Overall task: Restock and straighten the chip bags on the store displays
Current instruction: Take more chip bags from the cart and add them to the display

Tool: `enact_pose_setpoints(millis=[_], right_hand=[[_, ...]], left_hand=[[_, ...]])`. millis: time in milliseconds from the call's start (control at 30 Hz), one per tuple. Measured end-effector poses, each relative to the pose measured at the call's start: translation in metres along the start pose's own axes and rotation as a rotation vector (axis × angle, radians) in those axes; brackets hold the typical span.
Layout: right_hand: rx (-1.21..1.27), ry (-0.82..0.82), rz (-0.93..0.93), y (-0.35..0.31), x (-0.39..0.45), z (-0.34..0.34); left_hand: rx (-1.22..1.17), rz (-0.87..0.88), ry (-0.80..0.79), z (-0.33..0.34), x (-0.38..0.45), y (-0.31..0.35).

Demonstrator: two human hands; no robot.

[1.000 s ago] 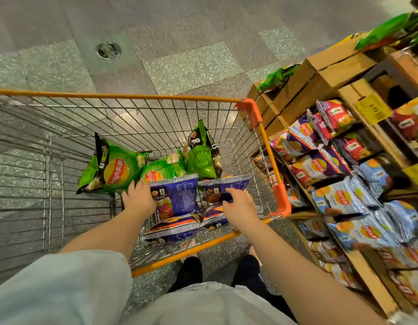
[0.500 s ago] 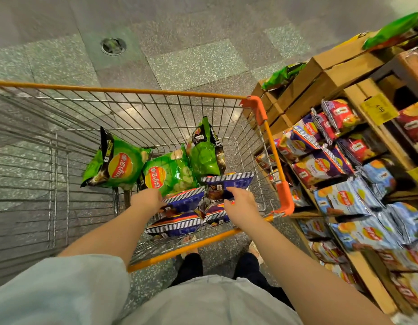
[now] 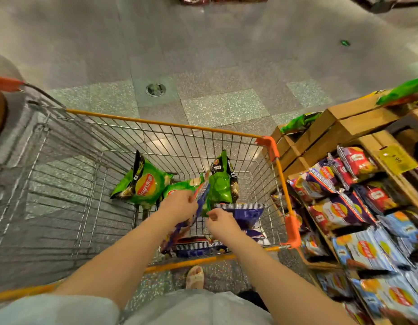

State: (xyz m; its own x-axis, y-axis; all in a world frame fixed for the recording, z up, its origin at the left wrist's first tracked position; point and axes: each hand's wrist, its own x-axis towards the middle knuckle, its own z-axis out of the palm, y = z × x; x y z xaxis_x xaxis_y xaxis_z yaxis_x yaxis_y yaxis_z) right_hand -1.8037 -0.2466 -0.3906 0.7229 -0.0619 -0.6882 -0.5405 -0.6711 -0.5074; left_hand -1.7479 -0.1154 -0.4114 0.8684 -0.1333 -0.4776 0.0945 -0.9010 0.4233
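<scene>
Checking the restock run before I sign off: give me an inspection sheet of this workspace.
Surface: grey speckled floor with a round drain.
Job's things: green bags and purple bags in the cart; wooden display stocked on the right.
Clutter: nothing seen.
Grippers: left hand grips a raised purple bag; right hand curled beside it, grasp unclear.
Cables: nothing seen.
Surroundings: yellow price tag on the display.

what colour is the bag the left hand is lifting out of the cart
Dark blue-purple, with a striped top edge: the bag in the left hand, seen in the head view.
</scene>
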Motion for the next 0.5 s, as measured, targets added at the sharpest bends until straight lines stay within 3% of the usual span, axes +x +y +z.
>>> enact_pose_setpoints(millis=[133, 300, 500], right_hand=[[0.082, 0.047, -0.182, -0.019, -0.016, -0.008], [0.164, 0.304, -0.318, -0.016, -0.019, -0.013], [0.391, 0.405, -0.360, 0.001, -0.020, -0.040]], left_hand=[[-0.366, -0.109, 0.134, -0.024, -0.003, 0.027], [-0.773, -0.155, 0.226, -0.028, -0.007, 0.058], [-0.850, -0.061, 0.306, -0.024, -0.019, 0.117]])
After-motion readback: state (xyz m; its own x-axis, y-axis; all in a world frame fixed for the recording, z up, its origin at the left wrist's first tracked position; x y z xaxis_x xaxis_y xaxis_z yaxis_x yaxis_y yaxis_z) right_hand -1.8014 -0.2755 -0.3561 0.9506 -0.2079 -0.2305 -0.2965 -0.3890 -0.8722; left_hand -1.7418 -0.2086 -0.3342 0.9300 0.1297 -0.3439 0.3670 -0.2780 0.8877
